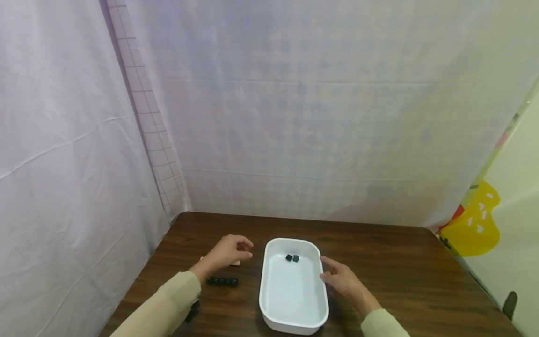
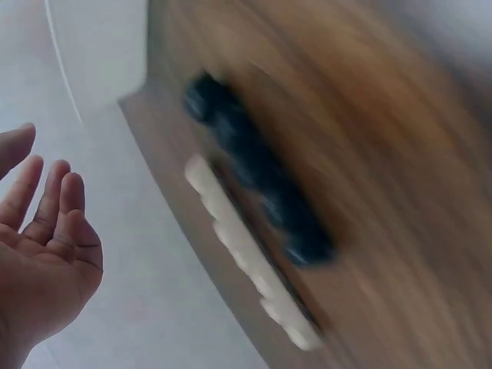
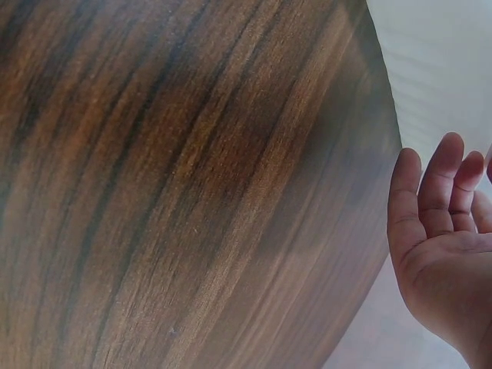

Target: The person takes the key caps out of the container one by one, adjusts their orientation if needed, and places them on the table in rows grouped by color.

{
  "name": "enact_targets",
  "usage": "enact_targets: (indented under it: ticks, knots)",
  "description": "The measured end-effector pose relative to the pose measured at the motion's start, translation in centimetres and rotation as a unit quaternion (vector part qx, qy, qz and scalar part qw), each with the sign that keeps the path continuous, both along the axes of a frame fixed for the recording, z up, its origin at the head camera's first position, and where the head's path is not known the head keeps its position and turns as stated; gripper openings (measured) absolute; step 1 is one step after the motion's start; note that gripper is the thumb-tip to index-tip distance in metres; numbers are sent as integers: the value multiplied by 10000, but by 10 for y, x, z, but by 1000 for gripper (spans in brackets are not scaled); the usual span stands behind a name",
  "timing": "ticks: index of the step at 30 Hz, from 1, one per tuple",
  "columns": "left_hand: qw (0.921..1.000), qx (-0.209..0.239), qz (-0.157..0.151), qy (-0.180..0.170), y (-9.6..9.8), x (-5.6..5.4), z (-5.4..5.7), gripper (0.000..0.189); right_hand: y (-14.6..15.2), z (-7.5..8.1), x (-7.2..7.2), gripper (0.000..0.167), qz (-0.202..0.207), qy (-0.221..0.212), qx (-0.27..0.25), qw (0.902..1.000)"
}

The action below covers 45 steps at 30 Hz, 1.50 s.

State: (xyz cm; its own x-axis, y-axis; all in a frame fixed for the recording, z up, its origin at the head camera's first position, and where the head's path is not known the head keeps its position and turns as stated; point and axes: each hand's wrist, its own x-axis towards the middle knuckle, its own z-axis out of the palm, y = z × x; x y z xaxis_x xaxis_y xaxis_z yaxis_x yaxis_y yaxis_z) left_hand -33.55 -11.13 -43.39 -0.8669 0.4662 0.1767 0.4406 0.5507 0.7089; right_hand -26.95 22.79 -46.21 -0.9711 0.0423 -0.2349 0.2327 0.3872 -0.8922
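A white rectangular basin (image 1: pixel 294 299) stands on the brown table, with two small black cubes (image 1: pixel 292 258) inside near its far end. To its left, my left hand (image 1: pixel 227 250) hovers with loosely bent fingers and holds nothing. Below that hand lies a row of black cubes (image 1: pixel 223 281); a row of cream pieces (image 1: pixel 236 263) is mostly hidden by the hand and wrist. Both the dark row (image 2: pixel 257 173) and the cream row (image 2: pixel 250 254) look blurred in the left wrist view. My right hand (image 1: pixel 343 278) has its fingertips at the basin's right rim, fingers extended.
The wood-grain table (image 1: pixel 391 262) extends right of the basin and behind it. Pale curtains (image 1: pixel 294 117) hang along the back and left. A yellow shape (image 1: pixel 473 224) is on the white surface at right. Something dark (image 1: pixel 193 311) shows beside the left sleeve.
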Motion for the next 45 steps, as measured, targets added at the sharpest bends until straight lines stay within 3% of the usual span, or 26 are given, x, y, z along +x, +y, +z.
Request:
enact_targets:
  ticks: [4,9,16,21,29,37,45]
  knots:
    - [9999,106,-108,6,32,-3,5,25,1,0,0,59,-19,-36,-26,10000]
    - [9996,-136,-195,148,68,-7,5,24,1,2,1,59,-9,-3,-19,10000]
    - [9964,-589,-392,476,106,-15,-2,22,0,2,2,59,22,64,0,10000]
    - [9939,-913,-370,505,126,-23,-10,23,1,2,3,58,11,208,-3,9998]
    - [9837,-1605,-313,748,144,-31,-24,23,1,1,7,58,101,515,-98,9986]
    - [9652,-2319,-388,1145,151,-26,-28,27,-2,0,10,58,126,622,-71,9980]
    - [9618,-2516,-442,985,153,-26,-31,19,-2,1,9,58,35,535,-108,9985]
